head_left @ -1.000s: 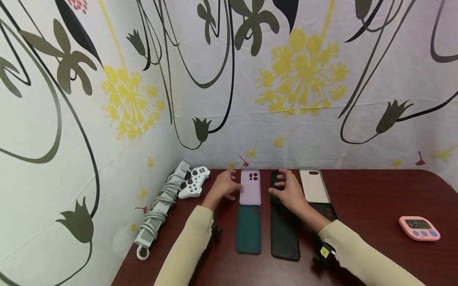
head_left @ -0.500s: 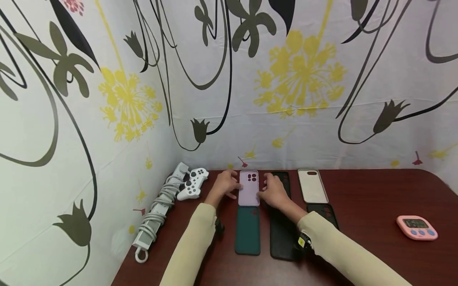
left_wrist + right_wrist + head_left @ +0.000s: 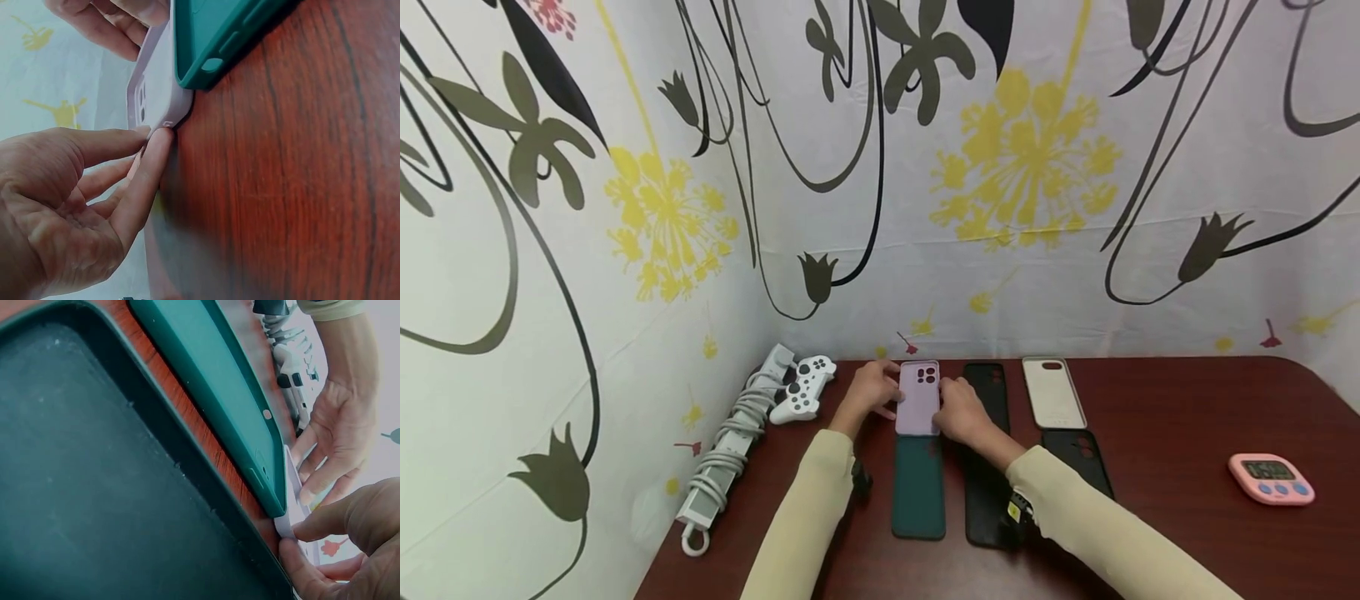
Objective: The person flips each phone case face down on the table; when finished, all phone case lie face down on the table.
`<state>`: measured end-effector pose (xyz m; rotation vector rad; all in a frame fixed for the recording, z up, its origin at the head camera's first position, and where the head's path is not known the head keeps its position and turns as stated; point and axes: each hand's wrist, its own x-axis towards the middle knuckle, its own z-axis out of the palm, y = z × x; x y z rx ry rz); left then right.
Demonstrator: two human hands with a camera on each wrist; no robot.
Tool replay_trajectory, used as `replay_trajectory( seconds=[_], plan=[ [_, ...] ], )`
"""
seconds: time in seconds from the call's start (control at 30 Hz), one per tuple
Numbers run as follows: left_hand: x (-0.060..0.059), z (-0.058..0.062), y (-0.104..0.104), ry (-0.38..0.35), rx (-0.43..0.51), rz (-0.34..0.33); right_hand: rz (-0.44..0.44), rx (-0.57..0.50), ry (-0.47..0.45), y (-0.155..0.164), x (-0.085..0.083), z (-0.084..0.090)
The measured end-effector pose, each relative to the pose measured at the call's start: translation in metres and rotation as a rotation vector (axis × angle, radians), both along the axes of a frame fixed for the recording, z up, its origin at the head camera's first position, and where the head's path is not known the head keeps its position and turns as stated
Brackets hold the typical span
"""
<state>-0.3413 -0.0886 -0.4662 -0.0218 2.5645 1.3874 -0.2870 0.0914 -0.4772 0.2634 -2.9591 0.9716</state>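
Observation:
In the head view, a lilac phone case (image 3: 918, 403) lies at the far edge of the table, its camera cutout toward the wall. My left hand (image 3: 872, 390) is at its left side; the left wrist view shows thumb and index finger pinching the case's edge. Across from it, my right hand (image 3: 964, 412) pinches the right edge between thumb and finger, as the right wrist view shows. A teal phone case (image 3: 917, 492) sits end to end with the lilac one, nearer me. Beneath my right forearm lie black phone cases (image 3: 985, 517), partly hidden.
To the right are a cream phone case (image 3: 1054, 393) and another black case (image 3: 1077, 454). A pink timer (image 3: 1271, 480) lies farther right. At left stand a white game controller (image 3: 805, 390) and a power strip (image 3: 718, 471) wrapped in its cord. A patterned cloth hangs behind.
My right hand has moved left from over the black case to the lilac case's right edge and taken hold there. My left hand has stayed at the left edge.

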Motion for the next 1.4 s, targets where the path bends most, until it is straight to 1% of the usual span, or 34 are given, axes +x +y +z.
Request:
replay_trajectory(
  seconds=[0.13, 0.27, 0.37, 0.57, 0.67, 0.9, 1.07, 1.17, 1.23, 1.4],
  plan=[
    [-0.002, 0.0, 0.001, -0.008, -0.039, 0.014, 0.009, 0.014, -0.001, -0.001, 0.0, 0.001],
    [-0.004, 0.001, 0.003, -0.002, -0.089, 0.012, 0.003, 0.015, -0.004, -0.002, -0.001, 0.002],
    [-0.004, 0.003, 0.002, 0.0, -0.098, 0.01, -0.005, 0.013, -0.006, -0.003, 0.0, 0.003],
    [-0.002, 0.006, -0.002, -0.015, -0.065, 0.026, 0.001, 0.013, -0.015, -0.007, 0.001, 0.003],
    [-0.003, 0.006, -0.003, -0.009, -0.066, 0.017, 0.003, 0.002, -0.011, -0.007, 0.001, 0.004],
    [-0.004, 0.004, -0.003, 0.012, -0.051, -0.008, 0.0, -0.064, -0.004, -0.003, 0.003, 0.002],
    [-0.002, 0.004, -0.004, 0.006, -0.029, -0.006, -0.018, -0.065, 0.006, -0.006, 0.003, -0.002],
    [-0.001, 0.005, -0.006, -0.007, 0.003, 0.0, -0.019, -0.055, 0.012, -0.007, 0.003, -0.004],
    [0.0, 0.005, -0.007, -0.013, 0.032, -0.007, -0.021, -0.047, 0.014, -0.008, 0.003, -0.005],
    [0.001, 0.008, -0.01, -0.016, 0.111, -0.065, -0.017, -0.04, 0.006, -0.005, 0.002, -0.005]
  ],
)
